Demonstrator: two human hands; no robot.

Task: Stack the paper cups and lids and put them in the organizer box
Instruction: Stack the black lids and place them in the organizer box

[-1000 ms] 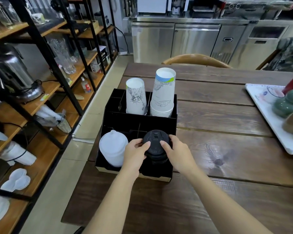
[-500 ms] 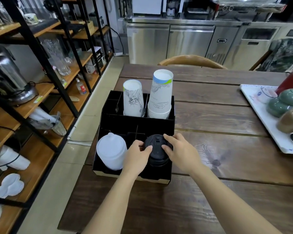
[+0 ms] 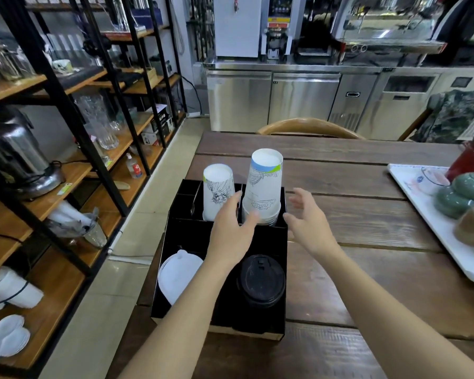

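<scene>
A black organizer box (image 3: 222, 320) sits at the table's left edge. Its far compartments hold a short upside-down stack of white cups with black drawings (image 3: 218, 191) and a taller stack with a blue and green band (image 3: 263, 187). In the near compartments lie a stack of white lids (image 3: 177, 277) on the left and a stack of black lids (image 3: 262, 283) on the right. My left hand (image 3: 234, 231) hovers open in front of the cup stacks, fingers at the base of the taller one. My right hand (image 3: 308, 221) is open, just right of that stack.
A white tray (image 3: 427, 222) with green and brown teaware and a red pot lies at the table's right. Left of the table stand black-framed wooden shelves (image 3: 74, 170) with glassware and a kettle. A wooden chair back (image 3: 309, 127) is at the far side.
Both hands have let go of the black lid stack, which now rests in the near right compartment. They have moved away from me to the taller cup stack, fingers spread.
</scene>
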